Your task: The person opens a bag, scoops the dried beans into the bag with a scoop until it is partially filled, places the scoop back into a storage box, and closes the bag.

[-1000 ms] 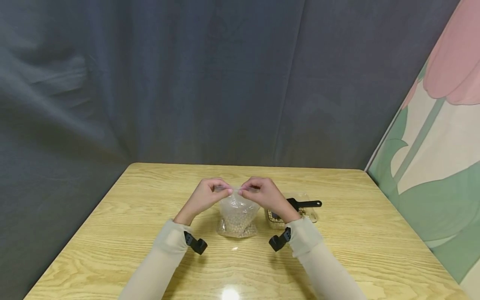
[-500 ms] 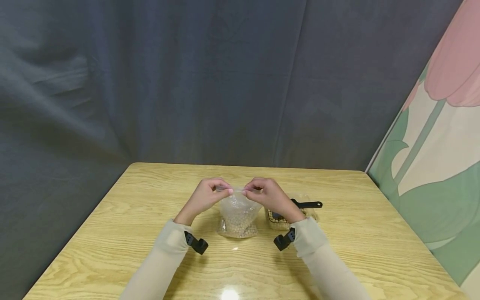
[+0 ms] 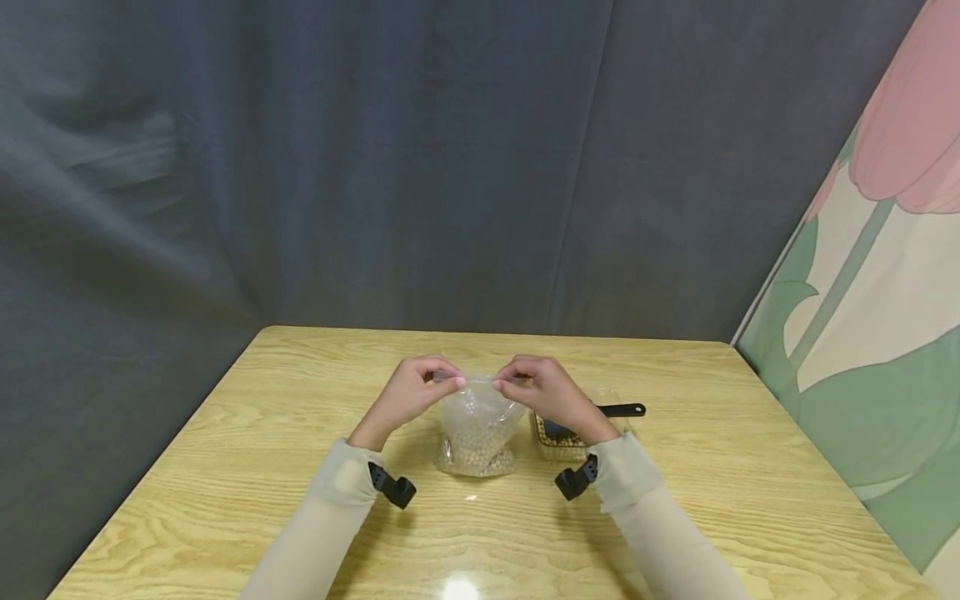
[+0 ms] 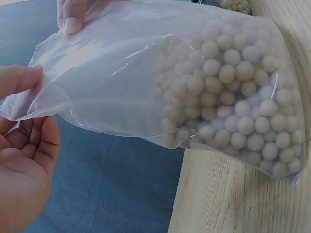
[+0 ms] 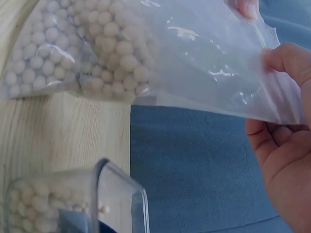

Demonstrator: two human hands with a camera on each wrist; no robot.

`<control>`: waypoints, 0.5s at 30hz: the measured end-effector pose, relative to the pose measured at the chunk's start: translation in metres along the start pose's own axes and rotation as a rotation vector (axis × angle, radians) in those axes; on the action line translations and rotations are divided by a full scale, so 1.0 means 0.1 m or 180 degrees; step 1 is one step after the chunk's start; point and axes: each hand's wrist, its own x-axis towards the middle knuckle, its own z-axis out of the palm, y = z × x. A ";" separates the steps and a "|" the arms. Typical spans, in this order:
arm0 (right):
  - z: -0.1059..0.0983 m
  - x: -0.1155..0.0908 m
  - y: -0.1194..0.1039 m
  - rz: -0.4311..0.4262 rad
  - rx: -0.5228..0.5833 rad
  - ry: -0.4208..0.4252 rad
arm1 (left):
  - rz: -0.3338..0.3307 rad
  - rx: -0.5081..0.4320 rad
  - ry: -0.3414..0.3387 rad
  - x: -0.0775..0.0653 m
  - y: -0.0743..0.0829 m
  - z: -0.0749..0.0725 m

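Observation:
A clear plastic bag stands upright on the table, its lower part filled with small round beige balls. My left hand pinches the bag's top edge at the left, thumb on the near side and fingers behind. At the right part of the same edge, my right hand pinches the film between thumb and fingers. The right wrist view shows the bag's top edge running flat between both thumbs. Whether the mouth is sealed, I cannot tell.
Right of the bag stands a clear plastic container holding more beige balls, partly hidden by my right wrist. A black scoop lies in it, handle pointing right. The wooden table ends at a dark curtain.
My right hand has slid to the right along the bag's top edge, away from the left hand. The left hand and the bag's base stay in place.

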 end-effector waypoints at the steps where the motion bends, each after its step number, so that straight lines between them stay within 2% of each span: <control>1: 0.00 0.00 0.01 0.0011 0.0007 0.0009 | 0.0004 -0.0003 0.0008 0.00 0.00 0.00; 10: -0.06 -0.05 0.10 0.0004 -0.0286 0.0151 | 0.0009 -0.0018 0.0021 0.00 -0.03 -0.01; 15: -0.10 -0.07 0.12 0.0143 -0.0282 0.0132 | 0.0007 0.0023 0.0027 0.00 -0.05 -0.03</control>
